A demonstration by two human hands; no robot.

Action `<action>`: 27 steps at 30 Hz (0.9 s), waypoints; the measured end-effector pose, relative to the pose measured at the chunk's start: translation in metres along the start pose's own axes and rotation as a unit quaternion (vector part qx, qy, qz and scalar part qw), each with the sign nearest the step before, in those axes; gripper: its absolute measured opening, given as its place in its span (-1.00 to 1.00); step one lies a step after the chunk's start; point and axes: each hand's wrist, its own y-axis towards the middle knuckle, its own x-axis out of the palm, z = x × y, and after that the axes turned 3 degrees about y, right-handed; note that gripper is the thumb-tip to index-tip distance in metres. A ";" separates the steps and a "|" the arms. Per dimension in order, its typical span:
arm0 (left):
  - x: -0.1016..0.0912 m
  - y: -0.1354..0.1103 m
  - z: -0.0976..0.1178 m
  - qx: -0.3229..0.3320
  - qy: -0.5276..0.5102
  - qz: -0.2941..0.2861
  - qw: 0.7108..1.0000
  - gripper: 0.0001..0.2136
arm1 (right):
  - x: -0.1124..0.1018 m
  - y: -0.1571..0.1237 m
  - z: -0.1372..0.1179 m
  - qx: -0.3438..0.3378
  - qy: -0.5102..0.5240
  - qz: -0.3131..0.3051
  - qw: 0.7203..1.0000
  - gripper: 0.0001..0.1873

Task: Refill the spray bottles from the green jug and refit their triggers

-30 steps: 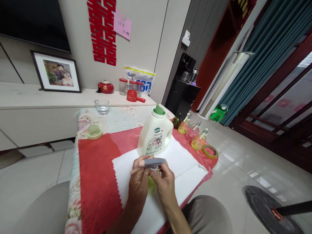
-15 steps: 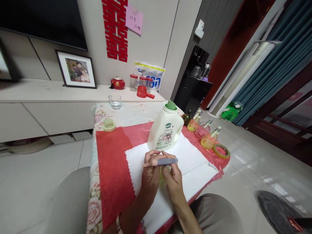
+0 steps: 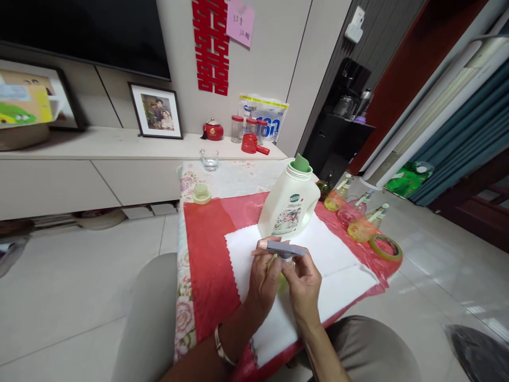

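Between my two hands is a small spray bottle (image 3: 285, 248) with a grey trigger head and pale pink parts at its left end. Yellow-green shows below the head, but most of the body is hidden by my fingers. My left hand (image 3: 262, 278) closes around its left side. From the right, my right hand (image 3: 305, 284) grips near the neck just under the head. Directly beyond my hands a large cream detergent jug (image 3: 288, 204) stands uncapped, with a green piece at its mouth. Under the hands lies a white cloth (image 3: 338, 265) with a scalloped edge.
A pale green cap (image 3: 202, 194) sits on the red sheet (image 3: 207, 254), and a glass cup (image 3: 209, 160) stands behind it. At the right are several spray bottles (image 3: 362, 228) with coloured liquid and a roll of tape (image 3: 385, 247). A red-lidded jar (image 3: 237, 129) stands on the cabinet.
The view has swung left, so things appear further right. The grey spray head has tilted, its right end now lower, and my right fingers have shifted to its neck.
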 end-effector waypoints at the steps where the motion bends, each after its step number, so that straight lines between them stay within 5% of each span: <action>1: 0.001 0.000 0.002 0.007 0.005 0.002 1.000 -0.72 | 0.001 -0.001 0.001 -0.005 -0.003 0.009 1.000 -0.72; 4: 0.007 0.001 0.009 0.009 0.018 0.020 1.000 -0.70 | 0.001 -0.003 0.006 -0.018 -0.014 0.024 0.999 -0.76; 12: 0.018 0.007 0.032 -0.131 0.041 0.084 0.987 -0.74 | 0.006 -0.006 0.015 -0.055 -0.070 0.059 0.994 -0.70; 20: 0.008 0.012 0.033 -0.080 0.189 0.067 0.976 -0.86 | -0.005 -0.009 0.020 -0.039 -0.079 0.006 0.996 -0.63; 27: -0.001 0.014 0.031 -0.030 0.172 0.026 0.984 -0.88 | -0.004 -0.008 0.017 -0.021 -0.056 -0.044 0.997 -0.59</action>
